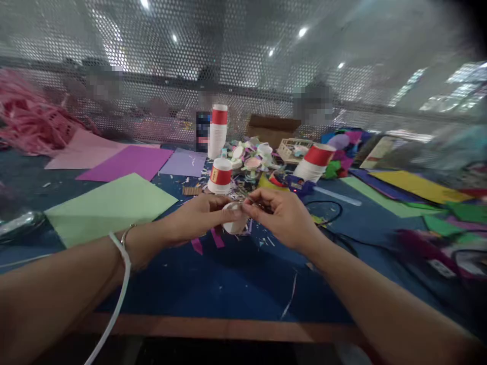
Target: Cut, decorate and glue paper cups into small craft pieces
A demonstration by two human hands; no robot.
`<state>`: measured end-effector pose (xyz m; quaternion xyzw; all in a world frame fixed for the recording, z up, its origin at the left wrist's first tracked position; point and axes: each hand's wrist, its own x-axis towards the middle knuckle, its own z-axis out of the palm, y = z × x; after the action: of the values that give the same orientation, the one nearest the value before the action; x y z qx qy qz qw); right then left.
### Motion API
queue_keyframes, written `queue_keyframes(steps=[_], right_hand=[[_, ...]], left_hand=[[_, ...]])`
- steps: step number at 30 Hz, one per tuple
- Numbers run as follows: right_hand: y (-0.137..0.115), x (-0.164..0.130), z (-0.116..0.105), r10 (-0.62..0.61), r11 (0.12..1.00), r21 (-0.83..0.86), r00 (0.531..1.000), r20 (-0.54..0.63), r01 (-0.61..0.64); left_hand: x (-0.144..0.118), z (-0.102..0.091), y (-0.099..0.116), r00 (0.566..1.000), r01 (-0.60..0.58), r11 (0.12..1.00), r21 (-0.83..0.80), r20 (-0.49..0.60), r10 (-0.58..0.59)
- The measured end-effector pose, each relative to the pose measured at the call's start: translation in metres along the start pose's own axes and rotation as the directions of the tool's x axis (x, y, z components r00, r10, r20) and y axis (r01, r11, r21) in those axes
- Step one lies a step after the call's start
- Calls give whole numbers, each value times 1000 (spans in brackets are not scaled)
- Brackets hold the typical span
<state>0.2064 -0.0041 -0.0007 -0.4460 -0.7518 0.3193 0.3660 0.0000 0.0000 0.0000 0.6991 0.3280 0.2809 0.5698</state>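
Overhead ceiling spots (302, 32) give glare; table (228, 284) evenly lit, soft shadows; edges warped and blurred, background out of focus

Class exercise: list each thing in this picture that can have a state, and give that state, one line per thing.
Left hand: grip closed on the white paper cup.
Right hand: fingertips pinching at the cup's rim.
White paper cup: held above the table, tilted.
Short cup stack: upright.
Tall cup stack: upright.
Leaning cup stack: tipped over.
Green paper sheet: lying flat.
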Motion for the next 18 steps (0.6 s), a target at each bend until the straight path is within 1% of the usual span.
queue_keyframes(steps=[3, 7, 9, 13, 14, 18], right_hand=[[1, -3, 3, 5, 1000, 19, 999, 37, -6], [2, -4, 7, 43, 998, 51, 995, 86, -47], [3, -3, 7, 60, 997, 43, 992, 107, -65], [5, -3, 6, 45, 999, 0, 995, 93, -45], [5, -4, 6, 40, 999, -3, 996, 85, -40], [3, -4, 6, 28, 1000, -16, 997, 75, -27]], left_hand=[[1, -4, -3, 999, -5, 989, 149, -41, 11], [2, -5, -4, 995, 69, 943, 326, -89, -43], [1, -4, -4, 993, 104, 945, 310, -84, -81], [1, -1, -5, 990, 136, 982, 132, -55, -129], [1, 0, -5, 989, 139, 983, 121, -64, -132], [0, 0, -5, 988, 118, 979, 166, -114, -100]])
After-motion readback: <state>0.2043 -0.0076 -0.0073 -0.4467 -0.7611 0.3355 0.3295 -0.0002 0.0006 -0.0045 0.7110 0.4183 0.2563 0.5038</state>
